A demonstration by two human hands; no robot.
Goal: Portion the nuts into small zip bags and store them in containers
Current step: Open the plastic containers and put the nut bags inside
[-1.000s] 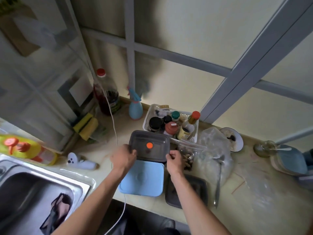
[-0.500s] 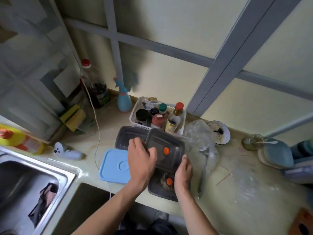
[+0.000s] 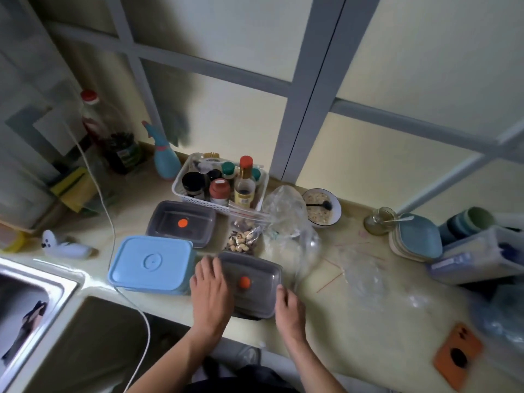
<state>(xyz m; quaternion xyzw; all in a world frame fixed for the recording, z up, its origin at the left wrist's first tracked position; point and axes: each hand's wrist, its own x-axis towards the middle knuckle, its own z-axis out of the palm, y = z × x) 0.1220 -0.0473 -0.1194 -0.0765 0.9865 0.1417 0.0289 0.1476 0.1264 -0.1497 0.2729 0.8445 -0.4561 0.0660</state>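
A dark grey container with a clear lid and an orange dot [image 3: 252, 282] sits at the counter's front edge. My left hand [image 3: 211, 290] lies flat on the lid's left part, fingers straight. My right hand [image 3: 287, 306] touches the container's right front corner with straight fingers. A second grey container with an orange dot [image 3: 181, 224] stands behind, to the left. A zip bag of nuts [image 3: 243, 238] lies between the two containers. A blue lidded box [image 3: 151, 262] sits to the left.
A white basket of bottles and jars [image 3: 219, 184] stands at the back. Crumpled clear plastic bags [image 3: 286, 222] lie to the right, beside a bowl with a spoon [image 3: 321, 209]. A sink [image 3: 25, 307] is at the left, stacked blue dishes [image 3: 416, 236] at the right.
The lid that both hands held over the front container now sits on it. My left hand has flattened on top and my right hand has moved to the right corner.
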